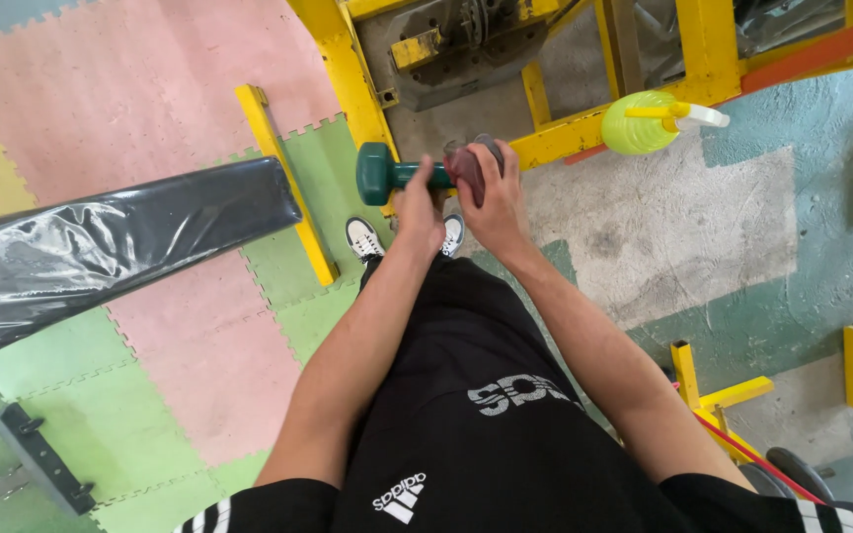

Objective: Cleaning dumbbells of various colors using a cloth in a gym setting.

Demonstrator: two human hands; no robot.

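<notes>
Head view shows the left hand [419, 202] closed round the bar of a green dumbbell [379, 173], while the right hand [494, 192] presses a dark red cloth [466, 168] against the weight's right end. The dumbbell hangs above the shoes [363, 237], in front of the knees. For a clean wipe, the left grip would best stay firm while the cloth turns round the head. Far right, a yellow-green spray bottle [641, 123] with a white nozzle lies by the yellow frame [555, 138]; no label shows. A black padded bench [101, 247] stands left, on pink and green floor mats [180, 375].
</notes>
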